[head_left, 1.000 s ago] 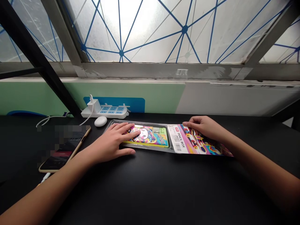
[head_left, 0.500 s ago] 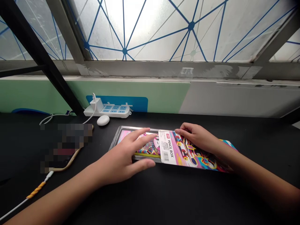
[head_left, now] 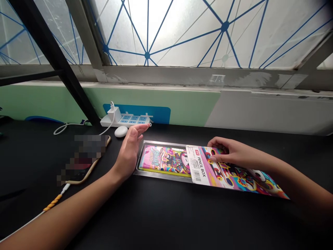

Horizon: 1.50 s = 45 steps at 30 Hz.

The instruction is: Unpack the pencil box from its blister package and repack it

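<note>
A colourful printed pencil box (head_left: 166,159) lies in a clear plastic tray (head_left: 162,176) on the black table. A bright cardboard sleeve (head_left: 234,177) with a white "PENCIL BOX" label covers the right part of the tray. My left hand (head_left: 128,151) stands on its edge at the tray's left end, fingers stretched out and holding nothing. Whether its palm touches the tray is hard to tell. My right hand (head_left: 226,151) grips the sleeve near its far edge, thumb on the printed face. The right hand's fingertips are partly hidden.
A white power strip (head_left: 132,119) with a plugged-in charger stands against the wall. In front of it lies a white oval object (head_left: 121,131). A blurred-out phone (head_left: 85,161) with a cable (head_left: 53,202) is on the left. A black post (head_left: 75,86) slants behind.
My left hand has moved from above the pencil box to the tray's left end and turned upright. The sleeve has slid right a little, showing more of the pencil box. The view has shifted slightly.
</note>
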Each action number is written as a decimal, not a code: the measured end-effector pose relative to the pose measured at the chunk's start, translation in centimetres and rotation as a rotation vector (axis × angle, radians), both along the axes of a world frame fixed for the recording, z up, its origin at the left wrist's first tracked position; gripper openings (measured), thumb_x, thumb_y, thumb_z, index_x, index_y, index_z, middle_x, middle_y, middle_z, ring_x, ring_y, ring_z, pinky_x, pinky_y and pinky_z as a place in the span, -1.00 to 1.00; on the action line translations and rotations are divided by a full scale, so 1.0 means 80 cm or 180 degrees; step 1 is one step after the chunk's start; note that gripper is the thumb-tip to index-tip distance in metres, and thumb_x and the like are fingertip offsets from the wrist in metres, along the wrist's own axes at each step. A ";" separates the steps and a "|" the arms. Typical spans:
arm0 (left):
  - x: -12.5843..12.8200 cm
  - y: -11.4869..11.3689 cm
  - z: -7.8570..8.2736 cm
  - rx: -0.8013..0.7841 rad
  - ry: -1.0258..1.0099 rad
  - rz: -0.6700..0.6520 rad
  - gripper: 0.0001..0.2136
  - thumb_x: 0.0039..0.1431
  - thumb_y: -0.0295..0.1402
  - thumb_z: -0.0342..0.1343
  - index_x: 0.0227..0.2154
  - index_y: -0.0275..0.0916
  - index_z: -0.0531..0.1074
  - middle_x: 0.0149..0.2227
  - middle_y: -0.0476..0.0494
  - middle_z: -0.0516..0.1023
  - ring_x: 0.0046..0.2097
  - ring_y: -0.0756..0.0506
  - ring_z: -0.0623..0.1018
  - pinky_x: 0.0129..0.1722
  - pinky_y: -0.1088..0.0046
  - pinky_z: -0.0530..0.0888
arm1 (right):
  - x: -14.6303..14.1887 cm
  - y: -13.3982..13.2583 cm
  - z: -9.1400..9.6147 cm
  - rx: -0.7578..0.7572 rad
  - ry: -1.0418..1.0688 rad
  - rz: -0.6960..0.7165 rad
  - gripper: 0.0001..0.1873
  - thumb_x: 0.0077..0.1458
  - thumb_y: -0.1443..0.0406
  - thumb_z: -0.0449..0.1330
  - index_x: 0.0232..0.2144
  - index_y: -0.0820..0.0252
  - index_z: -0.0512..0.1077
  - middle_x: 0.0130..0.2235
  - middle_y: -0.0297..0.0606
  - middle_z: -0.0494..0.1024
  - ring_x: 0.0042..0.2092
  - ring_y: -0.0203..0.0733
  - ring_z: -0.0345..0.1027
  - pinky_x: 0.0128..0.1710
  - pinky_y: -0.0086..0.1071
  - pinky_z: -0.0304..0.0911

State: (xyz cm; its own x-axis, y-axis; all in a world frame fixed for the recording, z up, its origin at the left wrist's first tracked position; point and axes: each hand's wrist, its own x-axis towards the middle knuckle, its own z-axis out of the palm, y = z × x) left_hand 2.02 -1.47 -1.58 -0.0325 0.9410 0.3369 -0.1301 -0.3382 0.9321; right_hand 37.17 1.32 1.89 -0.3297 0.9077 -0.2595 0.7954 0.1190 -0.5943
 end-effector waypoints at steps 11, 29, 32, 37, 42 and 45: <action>0.001 0.002 0.008 -0.0360 -0.0797 0.0129 -0.50 0.42 0.16 -0.21 -0.04 -0.11 0.43 0.23 -0.24 0.51 0.37 -0.25 0.34 0.39 -0.03 0.06 | -0.090 0.021 -0.001 0.0396 -0.0492 0.0423 -0.19 0.02 -0.22 0.26 0.18 0.07 0.42 0.20 -0.01 0.52 0.15 0.21 0.45 0.09 -0.06 0.39; -0.009 0.011 0.008 -0.1412 -0.0319 0.0191 -0.59 0.06 -0.59 0.07 0.00 -0.16 0.38 0.20 -0.30 0.50 0.16 -0.26 0.55 0.03 0.14 0.54 | -0.144 -0.015 0.001 0.1414 -0.0781 0.0744 -0.38 0.26 -0.18 0.07 0.11 0.10 0.43 0.19 -0.02 0.51 0.18 0.20 0.39 0.19 0.12 0.15; -0.012 0.013 0.007 -0.1671 -0.0326 -0.0109 -0.53 0.04 -0.61 0.08 0.03 -0.14 0.37 0.14 -0.30 0.56 -0.16 -0.21 0.68 -0.30 0.24 0.62 | -0.090 -0.035 -0.012 0.1469 -0.0750 0.0457 -0.37 0.26 -0.20 0.05 0.12 0.05 0.42 0.16 -0.06 0.56 0.15 0.19 0.42 0.20 0.12 0.16; -0.012 0.014 0.007 -0.1807 -0.0449 -0.0193 -0.60 0.17 -0.58 0.14 0.06 -0.16 0.33 0.07 -0.31 0.63 -0.30 -0.14 0.70 -0.40 0.35 0.63 | -0.054 -0.043 -0.020 0.1300 -0.0773 0.0011 -0.38 0.29 -0.17 -0.01 0.09 0.10 0.44 0.10 -0.02 0.59 0.10 0.21 0.46 0.09 0.04 0.29; -0.011 0.014 0.007 -0.1895 -0.0296 -0.0063 -0.63 0.25 -0.51 0.20 0.08 -0.16 0.32 0.06 -0.30 0.65 -0.32 -0.13 0.70 -0.40 0.34 0.64 | -0.060 -0.040 -0.017 0.1369 -0.0683 -0.0007 -0.46 0.29 -0.16 0.03 -0.09 0.13 0.47 -0.07 -0.05 0.61 -0.04 0.14 0.48 -0.05 -0.05 0.34; -0.012 0.014 0.005 -0.1887 -0.0194 -0.0021 -0.69 0.30 -0.39 0.20 0.07 -0.16 0.36 -0.06 -0.23 0.69 -0.35 -0.13 0.69 -0.40 0.33 0.63 | -0.059 -0.042 -0.018 0.1827 -0.0713 -0.0018 -0.50 0.26 -0.16 0.11 -0.19 0.14 0.43 -0.17 -0.09 0.57 -0.15 0.06 0.46 -0.17 -0.12 0.34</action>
